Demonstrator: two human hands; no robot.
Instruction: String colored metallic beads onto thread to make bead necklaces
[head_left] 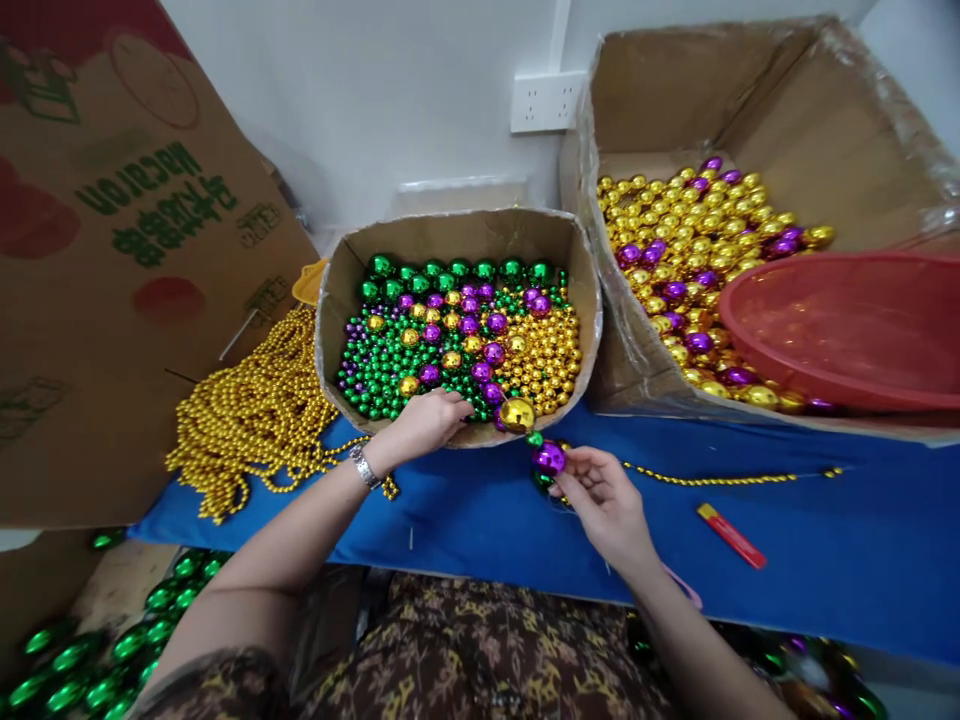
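My right hand [606, 500] pinches a string of shiny beads at its front, by a big purple bead [550, 457]. A small green bead [534, 438] and a big gold bead [517, 414] follow on the same string, the gold one over the box's near rim. My left hand [435, 418] dips over that rim with its fingertips drawn together among green beads; what they hold is hidden. Around it, the low cardboard box [459, 224] holds green, purple and gold beads in large and small sizes.
Gold bead strands [255, 400] lie heaped at left beside a printed carton [142, 250]. On the blue cloth [645, 540] are a red and yellow cutter [731, 536] and a gold bead strand [705, 479]. A large box [630, 350] holds balls and a red basin [847, 330].
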